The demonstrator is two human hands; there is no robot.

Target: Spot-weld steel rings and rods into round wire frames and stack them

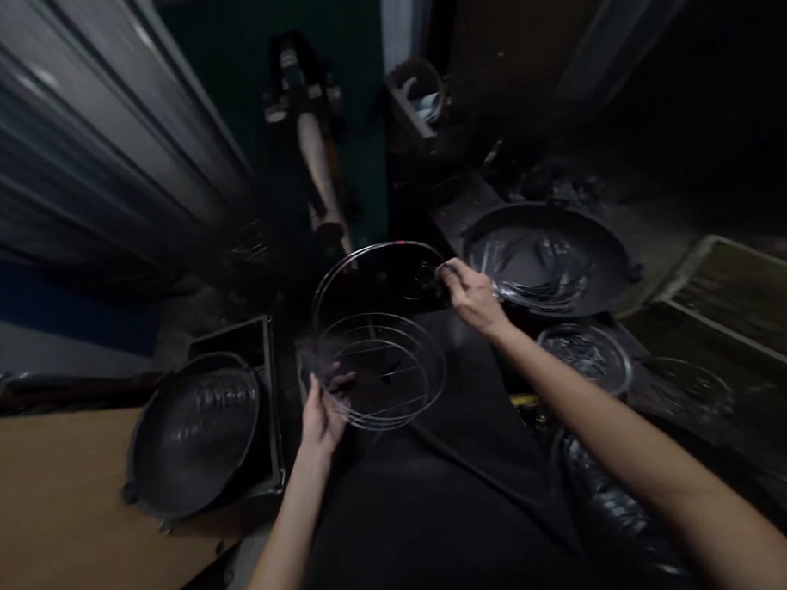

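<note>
A round wire frame [398,414] with several thin metal rings and crossing wires hangs in front of the dark apron. My left hand [325,409] grips its lower left side, fingers partly inside the rings and blurred. Above it, a larger thin hoop with a small pink mark [399,242] arcs from the left side of the frame toward my right hand [469,297]. The fingers of my right hand are closed on the right end of that hoop. Whether the hoop and the frame are joined is unclear.
A black round pan [195,435] stands at left beside brown board [65,504]. At right, a large black basin [602,253] holds wire rings, with a bowl of small metal parts [582,353] below. A machine [317,151] on a green panel stands ahead.
</note>
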